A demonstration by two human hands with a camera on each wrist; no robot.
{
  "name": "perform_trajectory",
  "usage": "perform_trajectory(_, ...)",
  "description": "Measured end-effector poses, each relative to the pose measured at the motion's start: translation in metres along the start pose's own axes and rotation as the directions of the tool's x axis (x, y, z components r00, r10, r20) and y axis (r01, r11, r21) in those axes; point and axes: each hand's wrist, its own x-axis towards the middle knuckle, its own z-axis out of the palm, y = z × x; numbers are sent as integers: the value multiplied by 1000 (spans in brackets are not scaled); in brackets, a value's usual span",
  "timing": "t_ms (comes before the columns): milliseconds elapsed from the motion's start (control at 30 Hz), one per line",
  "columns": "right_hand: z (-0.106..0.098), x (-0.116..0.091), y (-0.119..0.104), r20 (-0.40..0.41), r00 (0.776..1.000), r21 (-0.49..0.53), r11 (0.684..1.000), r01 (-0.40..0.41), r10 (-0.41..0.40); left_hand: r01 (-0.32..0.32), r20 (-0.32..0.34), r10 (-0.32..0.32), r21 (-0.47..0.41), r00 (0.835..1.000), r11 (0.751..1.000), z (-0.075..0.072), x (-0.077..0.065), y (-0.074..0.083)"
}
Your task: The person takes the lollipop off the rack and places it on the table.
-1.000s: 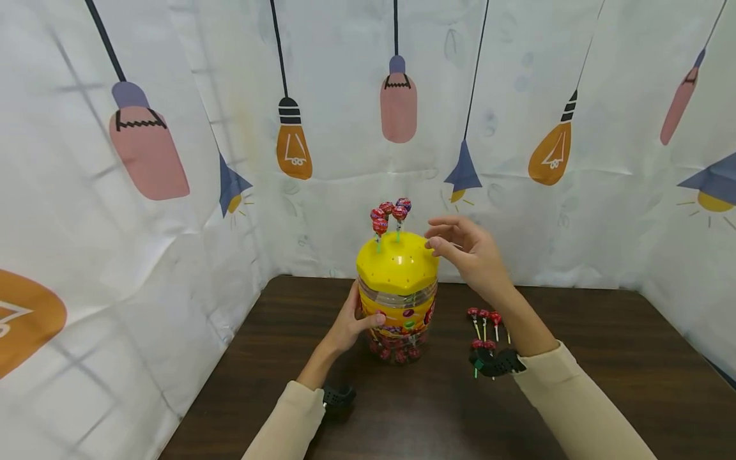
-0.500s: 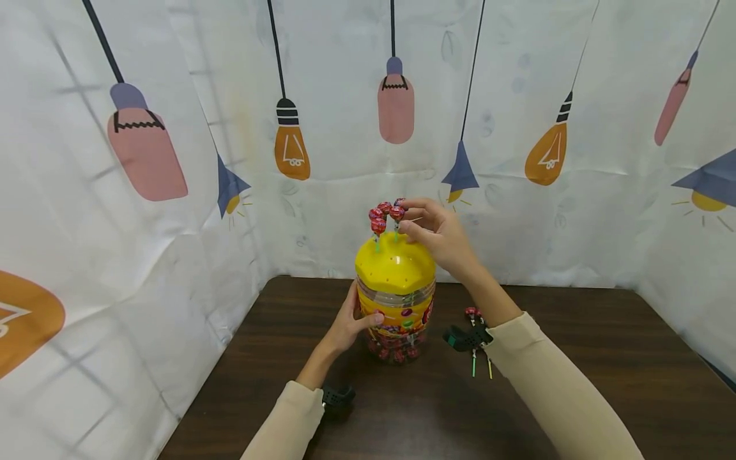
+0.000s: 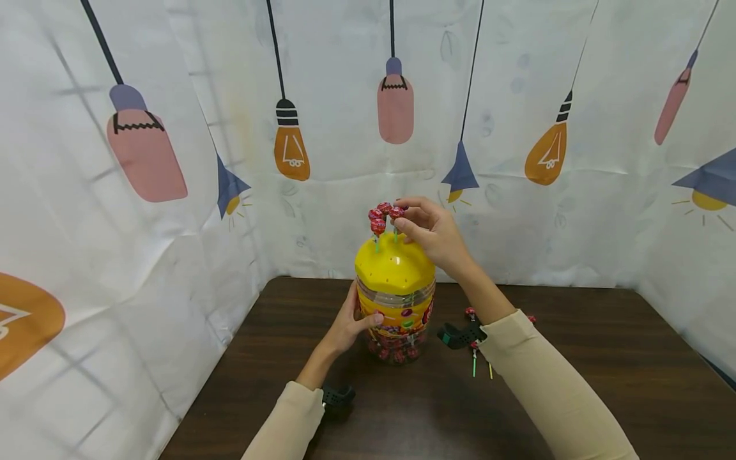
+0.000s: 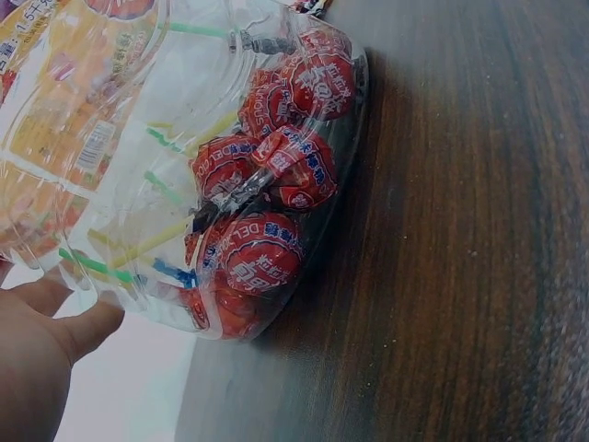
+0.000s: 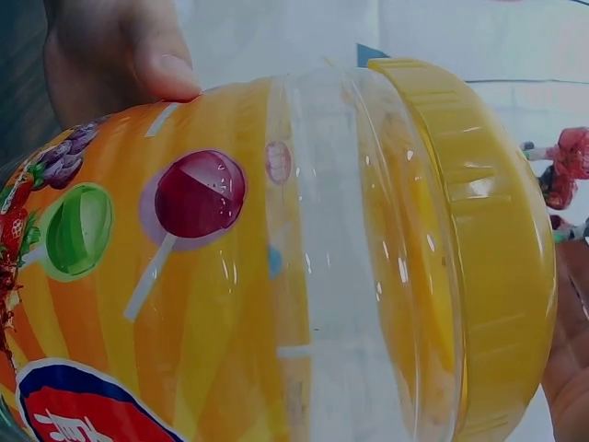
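A clear plastic candy jar [image 3: 397,322] with an orange-yellow label stands upright on the table, under a yellow lid [image 3: 393,268] dotted with small holes. My left hand [image 3: 347,322] grips the jar's left side, thumb across the label. Several wrapped lollipops [image 3: 376,225] stick up from the back of the lid. At the rightmost of them, my right hand [image 3: 434,236] pinches a lollipop [image 3: 396,213] with thumb and fingers at its head; the fingers partly cover it. Red-wrapped lollipops [image 4: 267,249] fill the jar's bottom in the left wrist view.
Loose lollipops [image 3: 474,363] lie on the dark wooden table [image 3: 368,415] right of the jar, mostly hidden under my right forearm. A white curtain [image 3: 333,230] printed with lamps hangs behind and along the sides.
My right hand has moved left from the lid's right side to the lollipops on top, its fingers closing around one. My left hand and the jar have stayed in place.
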Motion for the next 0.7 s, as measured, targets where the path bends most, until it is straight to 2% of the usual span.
perform_trajectory(367, 2, 3, -2, -46, 997, -35, 998, 58, -60, 31, -13, -30, 34, 999, 999, 0, -2, 0)
perform_trajectory(533, -2, 2, -5, -64, 994, -11, 996, 88, -89, 33, -17, -33, 35, 999, 999, 1, -2, 2)
perform_trajectory(700, -8, -5, -8, -72, 994, 20, 996, 84, -82, 35, -21, -34, 37, 999, 999, 2, -1, 2)
